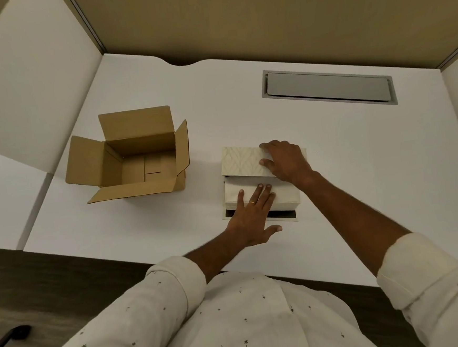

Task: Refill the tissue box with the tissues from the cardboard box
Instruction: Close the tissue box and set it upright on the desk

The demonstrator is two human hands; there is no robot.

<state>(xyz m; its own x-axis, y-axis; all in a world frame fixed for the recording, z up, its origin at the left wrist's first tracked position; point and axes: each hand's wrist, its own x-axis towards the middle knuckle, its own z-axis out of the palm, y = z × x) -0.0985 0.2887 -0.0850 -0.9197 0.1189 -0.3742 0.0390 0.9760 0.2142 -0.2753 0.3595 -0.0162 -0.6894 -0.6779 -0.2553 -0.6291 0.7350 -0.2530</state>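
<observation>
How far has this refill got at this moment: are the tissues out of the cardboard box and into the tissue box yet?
Done: the cardboard box stands open with nothing visible inside. In hand: the left hand presses flat on the tissues, which sit in the open tissue box, while the right hand holds its patterned lid. Left: seat the stack fully and close the lid.

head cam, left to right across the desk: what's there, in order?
cardboard box, open and looking empty → left hand flat on the tissues → right hand on the tissue box lid → grey cable hatch, farther back.
</observation>
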